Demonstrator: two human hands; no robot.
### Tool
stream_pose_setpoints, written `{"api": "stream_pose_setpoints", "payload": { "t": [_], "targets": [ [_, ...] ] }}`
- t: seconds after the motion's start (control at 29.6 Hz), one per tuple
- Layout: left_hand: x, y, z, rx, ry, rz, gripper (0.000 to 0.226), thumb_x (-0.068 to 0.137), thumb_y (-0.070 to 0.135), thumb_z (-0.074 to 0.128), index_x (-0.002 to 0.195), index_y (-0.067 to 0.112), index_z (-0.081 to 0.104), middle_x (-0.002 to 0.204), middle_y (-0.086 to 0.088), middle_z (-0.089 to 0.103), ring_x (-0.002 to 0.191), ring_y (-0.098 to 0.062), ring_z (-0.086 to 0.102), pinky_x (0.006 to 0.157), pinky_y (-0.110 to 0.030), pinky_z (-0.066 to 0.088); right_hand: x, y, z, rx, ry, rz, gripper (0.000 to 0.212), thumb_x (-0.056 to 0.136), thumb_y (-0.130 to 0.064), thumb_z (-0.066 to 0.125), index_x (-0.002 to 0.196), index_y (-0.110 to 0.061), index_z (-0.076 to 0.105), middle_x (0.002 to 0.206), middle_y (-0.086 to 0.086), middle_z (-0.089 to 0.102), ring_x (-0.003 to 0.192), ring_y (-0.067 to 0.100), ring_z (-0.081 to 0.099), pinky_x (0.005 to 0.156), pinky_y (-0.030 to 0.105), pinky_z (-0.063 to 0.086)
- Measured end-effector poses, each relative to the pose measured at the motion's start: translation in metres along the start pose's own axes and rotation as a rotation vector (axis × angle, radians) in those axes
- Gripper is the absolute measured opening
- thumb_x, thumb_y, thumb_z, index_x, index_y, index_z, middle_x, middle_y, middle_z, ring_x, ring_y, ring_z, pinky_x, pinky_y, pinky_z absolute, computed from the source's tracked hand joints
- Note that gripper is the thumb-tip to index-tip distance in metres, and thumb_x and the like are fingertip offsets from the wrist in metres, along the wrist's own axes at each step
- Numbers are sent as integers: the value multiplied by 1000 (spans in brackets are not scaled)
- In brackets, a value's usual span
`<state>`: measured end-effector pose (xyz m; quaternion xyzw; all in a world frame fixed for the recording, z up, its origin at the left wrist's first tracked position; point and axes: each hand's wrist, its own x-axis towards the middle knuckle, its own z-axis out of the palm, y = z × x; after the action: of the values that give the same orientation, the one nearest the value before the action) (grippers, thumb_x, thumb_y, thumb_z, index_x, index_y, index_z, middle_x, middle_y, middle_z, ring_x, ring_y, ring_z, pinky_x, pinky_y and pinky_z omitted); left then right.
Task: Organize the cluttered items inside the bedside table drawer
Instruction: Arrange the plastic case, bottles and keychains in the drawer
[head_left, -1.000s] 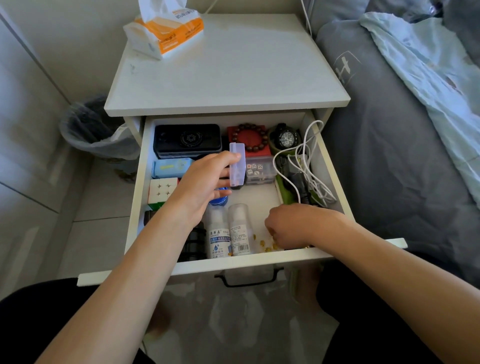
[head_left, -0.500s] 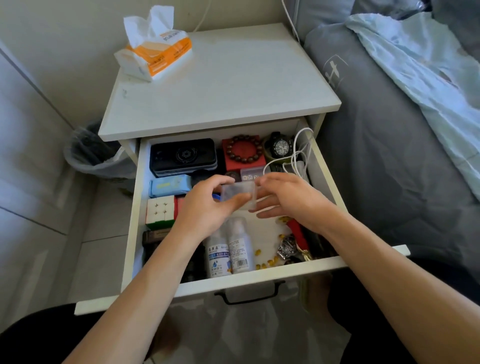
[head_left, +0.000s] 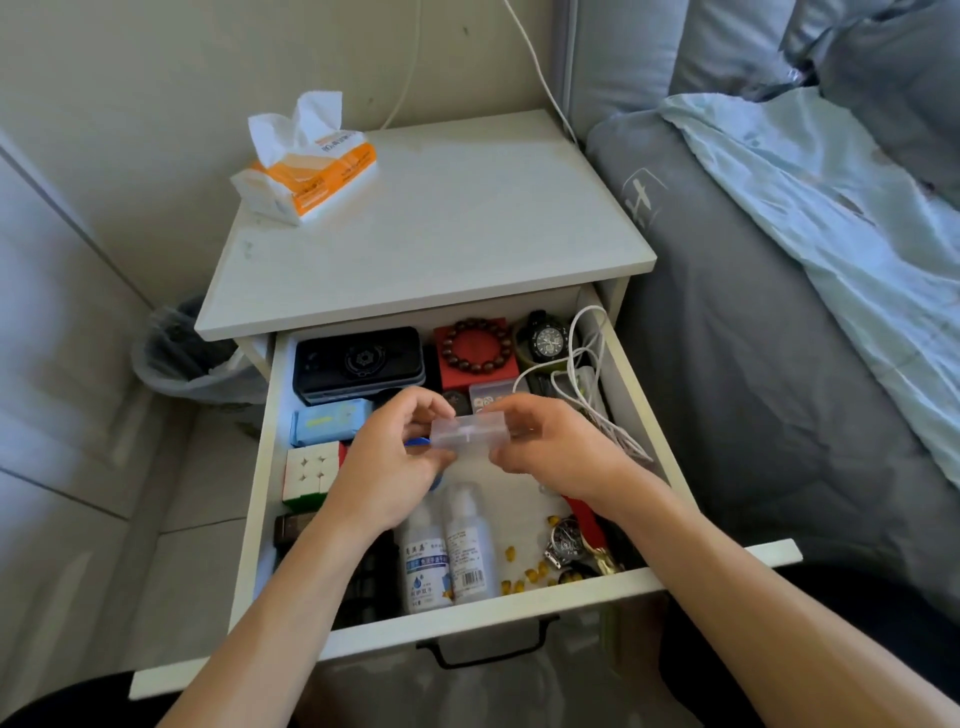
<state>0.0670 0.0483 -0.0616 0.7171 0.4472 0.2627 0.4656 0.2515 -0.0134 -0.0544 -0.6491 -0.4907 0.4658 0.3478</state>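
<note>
Drawer (head_left: 644, 415) of a white bedside desk (head_left: 441, 223), pulled out. A small clear plastic box (head_left: 467, 432) is held above the drawer's middle, between both hands. The left hand (head_left: 387, 467) is seen pinching the box's left end, thumb below and fingers curled over the top; the right hand (head_left: 550, 441) is seen gripping its right end with curled fingers. Both grips are thus closed on the box.

Contents, back row, left to right: black case (head_left: 358, 364); red box (head_left: 475, 358) with a bead bracelet (head_left: 477, 345) laid on it; black wristwatch (head_left: 545, 343); white cable (head_left: 587, 374), loosely tangled along the right wall.

Left side: light blue packet (head_left: 327, 422) in front of the black case; puzzle cube (head_left: 311, 470) just in front of the packet.

Front: two white labelled bottles (head_left: 449, 561), laid side by side and partly covered by the left wrist; yellow capsules (head_left: 524, 571), scattered loose on the drawer floor to their right; metal watch (head_left: 563, 543) near the front right corner, beside a red object that cannot be identified.

On the desk top: tissue pack (head_left: 306, 171), orange and white, at the rear left corner.

Surroundings: bin (head_left: 182, 358) with a liner, on the floor left of the desk; bed with grey cover (head_left: 779, 389) to the right.
</note>
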Motion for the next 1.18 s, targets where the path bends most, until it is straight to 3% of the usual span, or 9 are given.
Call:
{"api": "stream_pose_setpoints", "payload": {
  "t": [0.24, 0.41, 0.51, 0.61, 0.71, 0.78, 0.95, 1.05, 1.18],
  "targets": [
    [-4, 5, 3, 111, 83, 199, 38, 82, -6, 70, 90, 29, 61, 94, 14, 66, 93, -5, 67, 80, -18, 54, 2, -2, 0, -13, -66, -11, 41, 83, -35, 75, 122, -32, 61, 109, -14, 65, 92, 1, 66, 63, 10, 47],
    [-4, 9, 3, 158, 72, 237, 35, 80, 1, 74, 95, 31, 63, 96, 16, 64, 95, -6, 64, 81, -24, 55, 1, -2, -3, 94, -39, -21, 37, 88, -35, 71, 123, -25, 63, 105, -4, 67, 87, 5, 69, 72, 21, 58],
    [-5, 10, 1, 109, 18, 144, 31, 78, 16, 81, 95, 35, 63, 90, 14, 68, 85, -7, 67, 74, -25, 55, 4, -3, -2, 133, 58, -36, 38, 87, -38, 71, 122, -25, 62, 98, -1, 70, 79, 6, 69, 73, 25, 59],
    [-5, 12, 1, -50, -59, -13, 22, 85, 28, 77, 101, 36, 65, 85, 5, 74, 78, -12, 72, 72, -31, 58, 5, -2, -2, 221, 74, -32, 37, 89, -30, 71, 124, -22, 61, 99, 1, 74, 89, 11, 71, 80, 28, 58],
    [-3, 11, 2, -103, -66, -73, 10, 94, 35, 67, 104, 36, 69, 89, 11, 76, 83, -5, 72, 66, -16, 53, 4, -1, 0, 232, -18, -17, 27, 96, -18, 63, 123, -19, 64, 102, 8, 73, 93, 20, 72, 82, 35, 60],
    [-2, 10, -1, -86, -15, -83, 19, 92, 40, 67, 111, 43, 67, 94, 19, 74, 85, 0, 70, 66, -11, 52, 2, -3, 1, 136, -57, -13, 32, 99, -19, 58, 130, -23, 61, 101, 6, 69, 88, 16, 71, 75, 31, 60],
    [2, 2, 0, -29, 20, -133, 10, 89, 25, 74, 95, 33, 71, 82, 8, 74, 72, -13, 72, 70, -31, 61, 3, -2, 2, 34, 39, 9, 40, 91, -28, 68, 130, -22, 58, 99, 1, 68, 82, 14, 70, 78, 35, 60],
    [2, 0, 2, -36, 77, -192, 10, 89, 18, 71, 84, 27, 70, 73, 6, 73, 66, -11, 72, 67, -31, 57, 4, 1, -1, 90, 56, 104, 36, 85, -21, 74, 118, -24, 60, 103, -3, 68, 89, 12, 70, 86, 37, 57],
    [2, 0, -2, 66, 190, -165, 10, 89, 25, 69, 81, 29, 71, 75, 11, 72, 71, -3, 67, 66, -22, 52, 7, 4, 0, -192, 72, 68, 18, 93, -21, 62, 109, -27, 66, 96, -12, 64, 83, 9, 64, 58, 22, 50]
  ]
}}
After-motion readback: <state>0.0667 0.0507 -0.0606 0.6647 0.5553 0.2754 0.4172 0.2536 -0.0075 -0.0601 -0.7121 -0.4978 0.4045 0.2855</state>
